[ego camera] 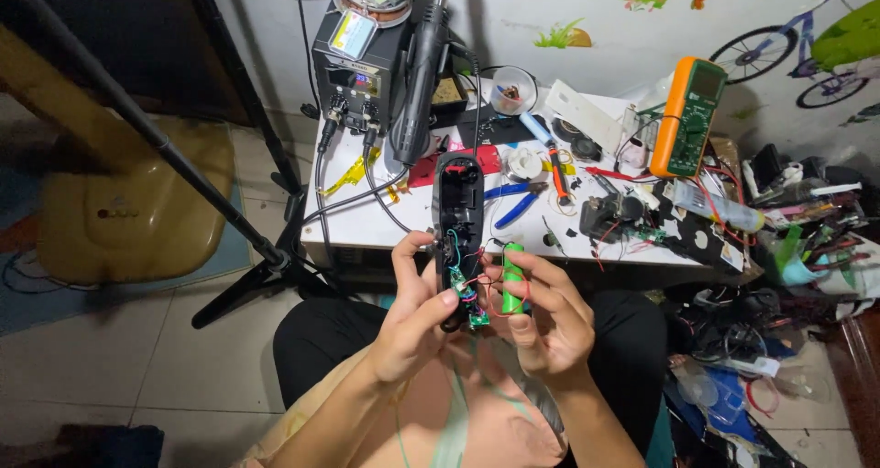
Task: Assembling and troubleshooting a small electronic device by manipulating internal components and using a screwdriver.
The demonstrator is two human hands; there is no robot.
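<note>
Green battery [513, 278] — black casing [457, 213] beside.

1. Even, fairly bright indoor light falls from above; the white desk [367, 225] is the brightest surface.
2. The upper-left corner is dark, nearly black.
3. Shadows are soft: a faint one lies under the desk edge.
4. Wide-angle distortion bends lines near the edges.
5. The centre is sharp; the hands [486, 317] are slightly soft.
</note>
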